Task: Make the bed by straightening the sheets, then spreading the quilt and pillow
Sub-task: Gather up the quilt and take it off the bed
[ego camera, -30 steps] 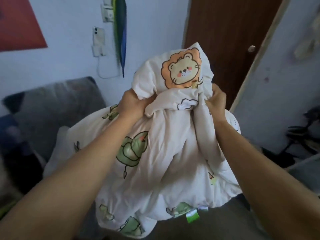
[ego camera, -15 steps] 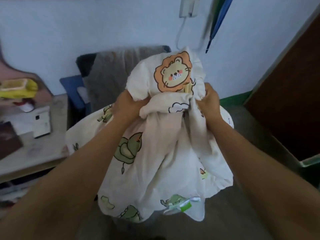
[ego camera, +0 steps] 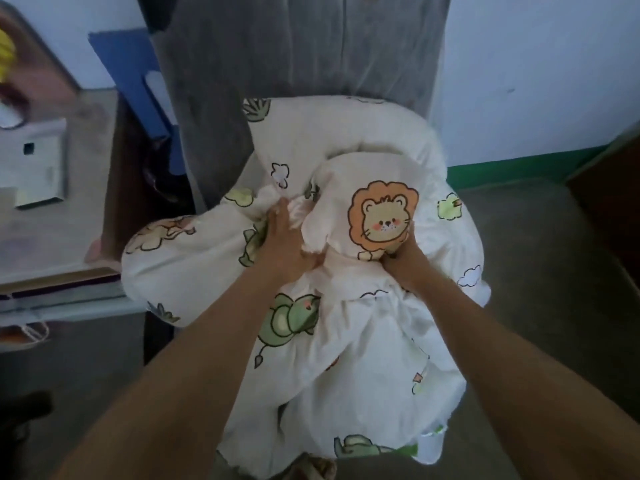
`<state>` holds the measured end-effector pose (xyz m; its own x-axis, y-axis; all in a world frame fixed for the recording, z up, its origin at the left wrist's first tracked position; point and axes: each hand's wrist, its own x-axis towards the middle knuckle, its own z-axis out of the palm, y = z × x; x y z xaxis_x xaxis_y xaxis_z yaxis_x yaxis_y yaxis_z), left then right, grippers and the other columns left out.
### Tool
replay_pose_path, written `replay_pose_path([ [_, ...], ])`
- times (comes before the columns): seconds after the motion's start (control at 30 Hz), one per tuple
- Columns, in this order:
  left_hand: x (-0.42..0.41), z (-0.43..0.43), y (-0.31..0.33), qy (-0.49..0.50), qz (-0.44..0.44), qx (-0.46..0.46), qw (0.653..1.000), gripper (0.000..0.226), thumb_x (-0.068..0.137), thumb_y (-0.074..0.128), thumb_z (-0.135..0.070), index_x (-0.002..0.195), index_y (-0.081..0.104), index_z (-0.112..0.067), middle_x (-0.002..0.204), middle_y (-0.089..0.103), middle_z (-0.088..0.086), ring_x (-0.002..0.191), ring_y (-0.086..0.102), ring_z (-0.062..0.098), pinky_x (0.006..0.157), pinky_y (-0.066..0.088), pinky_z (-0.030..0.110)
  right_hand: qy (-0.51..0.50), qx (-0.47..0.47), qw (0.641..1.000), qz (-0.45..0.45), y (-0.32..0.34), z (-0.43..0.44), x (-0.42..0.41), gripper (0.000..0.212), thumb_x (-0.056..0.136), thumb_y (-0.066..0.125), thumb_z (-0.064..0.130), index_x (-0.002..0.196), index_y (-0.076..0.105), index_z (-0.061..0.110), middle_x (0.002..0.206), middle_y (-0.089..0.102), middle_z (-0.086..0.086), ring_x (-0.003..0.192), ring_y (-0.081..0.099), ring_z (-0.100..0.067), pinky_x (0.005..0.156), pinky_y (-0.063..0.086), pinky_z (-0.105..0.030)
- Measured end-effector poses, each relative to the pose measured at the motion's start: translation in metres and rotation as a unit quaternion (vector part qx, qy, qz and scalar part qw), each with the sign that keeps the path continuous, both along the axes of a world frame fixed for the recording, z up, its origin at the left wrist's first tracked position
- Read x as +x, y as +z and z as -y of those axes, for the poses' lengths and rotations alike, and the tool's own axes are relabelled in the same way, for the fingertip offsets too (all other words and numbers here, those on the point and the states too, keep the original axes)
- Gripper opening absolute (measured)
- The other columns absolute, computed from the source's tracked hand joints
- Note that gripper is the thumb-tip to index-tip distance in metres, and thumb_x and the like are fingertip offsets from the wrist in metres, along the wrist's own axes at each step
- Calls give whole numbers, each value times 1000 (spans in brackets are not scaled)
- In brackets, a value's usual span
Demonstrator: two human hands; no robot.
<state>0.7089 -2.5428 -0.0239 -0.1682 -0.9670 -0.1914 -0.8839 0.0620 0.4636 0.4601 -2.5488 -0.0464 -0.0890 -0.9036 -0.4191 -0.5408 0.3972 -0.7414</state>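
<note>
A cream quilt printed with lions, green animals and clouds is bunched in a heap on a chair in front of me. My left hand lies on the bundle left of the lion print, fingers stretched forward into the folds and thumb tucked under a fold. My right hand grips a bunched fold just below the lion's face. Part of the quilt hangs over the chair's front edge toward the floor. No bed or pillow is in sight.
A grey cloth drapes the chair's back. A wooden desk with a white box stands at left, a blue panel behind it. A pale blue wall with a green skirting is at right, over a grey floor.
The quilt was held up in the air by both hands; it has come down onto the chair. My view swung left and down from the door to the chair.
</note>
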Motion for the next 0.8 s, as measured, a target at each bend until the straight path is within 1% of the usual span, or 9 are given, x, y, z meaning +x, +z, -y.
replay_pose_path([
  [0.07, 2, 8, -25, -23, 36, 9, 999, 101, 69, 24, -83, 152, -5, -35, 160, -3, 13, 145, -18, 32, 119, -4, 49, 23, 20, 999, -32, -32, 7, 1, 107, 57, 59, 38, 150, 7, 25, 142, 42, -17, 130, 42, -37, 106, 39, -54],
  [0.1, 2, 11, -37, -21, 40, 22, 999, 100, 69, 26, -82, 152, -6, -35, 160, -5, 12, 145, -19, 33, 119, -4, 47, 41, 29, 997, -53, -27, 6, 12, 106, 59, 59, 39, 151, 8, 21, 148, 36, -17, 134, 38, -38, 109, 35, -54],
  [0.2, -1, 7, -52, -5, 28, 41, 999, 100, 79, 58, -57, 153, -4, -30, 159, -16, 11, 145, -17, 32, 121, 3, 44, 105, 72, 982, -142, -46, 11, 20, 107, 68, 56, 57, 153, 4, 18, 159, 16, -11, 143, 23, -34, 117, 23, -48],
  [0.27, -2, 5, -51, 5, 14, 45, 999, 99, 83, 64, -45, 153, -3, -29, 157, -22, 12, 146, -14, 30, 120, 9, 41, 134, 98, 974, -154, -48, 16, 21, 107, 70, 45, 69, 154, 7, 15, 159, 14, -7, 146, 19, -31, 119, 19, -44],
  [0.33, -2, 5, -41, 9, 2, 65, 998, 99, 84, 65, -44, 153, -4, -28, 155, -26, 12, 146, -13, 29, 120, 10, 39, 90, 87, 987, -99, -36, 14, 22, 93, 80, 60, 49, 152, 18, 8, 155, 28, -12, 141, 30, -31, 116, 26, -38],
  [0.43, -2, 5, -29, -5, -15, 72, 997, 110, 68, 51, -74, 152, -7, -33, 157, -23, 10, 145, -18, 29, 120, -1, 46, 62, 37, 994, -76, -10, 1, 16, 82, 81, 69, 14, 149, 24, 7, 145, 43, -12, 134, 40, -28, 100, 30, -17],
  [0.6, -12, -20, 23, 4, -32, 52, 998, 116, 59, 53, -69, 153, 0, -25, 156, -17, 21, 143, -17, 40, 119, -3, 49, 22, 11, 992, -121, 41, -38, 2, 45, 85, 52, 3, 130, 48, 4, 124, 59, -18, 119, 52, -34, 86, 37, -25],
  [0.7, -17, -40, 47, -5, -38, 53, 998, 113, 66, 61, -65, 153, -1, -29, 157, -17, 19, 142, -21, 39, 118, -3, 49, 14, -32, 993, -110, 73, -69, -7, 55, 86, 55, 5, 138, 38, 8, 122, 56, -13, 121, 50, -32, 87, 36, -26],
  [0.8, -23, -73, 67, -7, -26, 49, 998, 98, 86, 66, -41, 153, -5, -28, 156, -23, 19, 145, -14, 38, 118, 14, 51, 18, -50, 995, -90, 97, -110, -20, 74, 90, 60, 12, 152, 20, 16, 145, 42, -8, 132, 42, -27, 98, 37, -28],
])
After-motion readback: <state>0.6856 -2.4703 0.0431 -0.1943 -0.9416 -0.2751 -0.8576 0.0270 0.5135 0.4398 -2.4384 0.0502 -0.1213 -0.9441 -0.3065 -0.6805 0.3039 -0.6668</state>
